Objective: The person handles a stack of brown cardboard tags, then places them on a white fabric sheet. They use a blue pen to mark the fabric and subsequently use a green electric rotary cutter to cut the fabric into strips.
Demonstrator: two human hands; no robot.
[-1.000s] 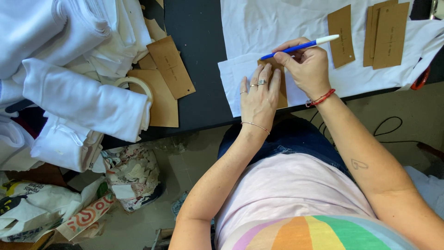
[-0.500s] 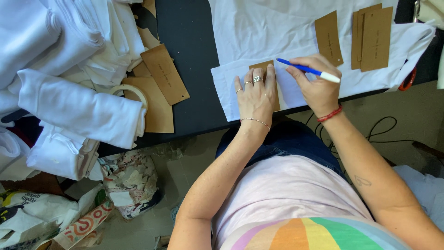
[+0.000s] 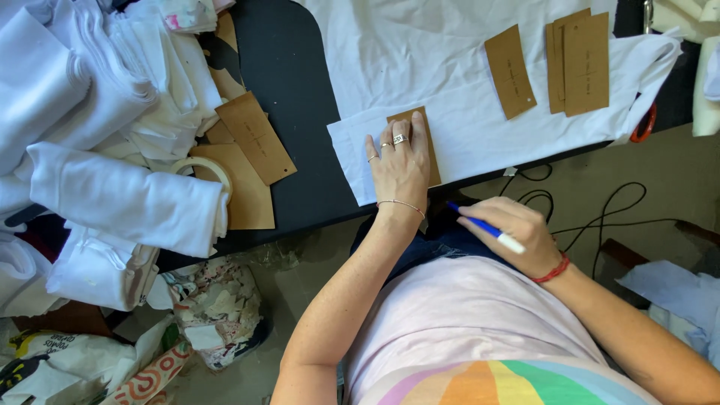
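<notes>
My left hand (image 3: 398, 163) lies flat, fingers apart, on a brown cardboard template (image 3: 429, 139) that rests on a white fabric piece (image 3: 465, 124) at the near edge of the dark table (image 3: 296, 90). My right hand (image 3: 512, 234) is off the table, down by my lap, gripping a blue pen with a white cap (image 3: 486, 228). The pen's tip points toward my left wrist.
More brown cardboard templates (image 3: 577, 60) lie on the white fabric at the right, others (image 3: 253, 139) at the left beside a roll of tape (image 3: 201, 166). Folded white garments (image 3: 97, 150) pile up on the left. Cables (image 3: 600, 210) and bags (image 3: 214, 307) lie on the floor.
My right hand has drawn the pen away from the template and the table, down to my lap. My left hand stays pressed on the template.
</notes>
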